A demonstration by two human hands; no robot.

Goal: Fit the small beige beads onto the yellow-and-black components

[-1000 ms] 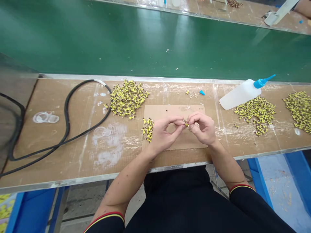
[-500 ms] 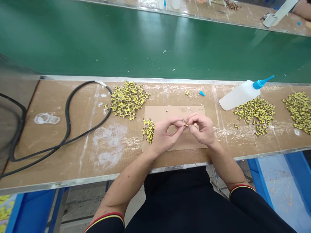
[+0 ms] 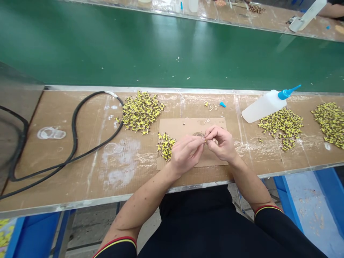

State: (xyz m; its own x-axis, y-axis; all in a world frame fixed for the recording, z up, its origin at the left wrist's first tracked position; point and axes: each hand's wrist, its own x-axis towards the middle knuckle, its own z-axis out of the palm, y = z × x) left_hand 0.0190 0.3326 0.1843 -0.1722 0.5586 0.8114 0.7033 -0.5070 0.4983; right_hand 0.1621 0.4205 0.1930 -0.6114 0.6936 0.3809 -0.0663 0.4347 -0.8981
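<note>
My left hand [image 3: 186,153] and my right hand [image 3: 221,144] meet fingertip to fingertip over a flat cardboard sheet [image 3: 174,125]. Both are closed in a pinch around a tiny piece that the fingers mostly cover; a speck of yellow shows there. Left of my left hand, a small pile of yellow-and-brown pieces [image 3: 165,146] lies on the sheet's edge. Small pale bits [image 3: 215,141] show just beneath my right hand. Part of a round dish-like rim [image 3: 199,134] appears behind the left fingertips.
A larger yellow-and-brown heap [image 3: 142,111] sits back left, beside a looped black cable [image 3: 75,132]. On the right, a white squeeze bottle [image 3: 264,106] leans on another heap [image 3: 282,123]. A blue cap [image 3: 222,104] lies behind the sheet. A green surface [image 3: 161,50] runs along the back.
My left hand has turned, its fingers now folding over the pinch point instead of forming an open ring. My right hand stays nearly in place. The view has shifted slightly.
</note>
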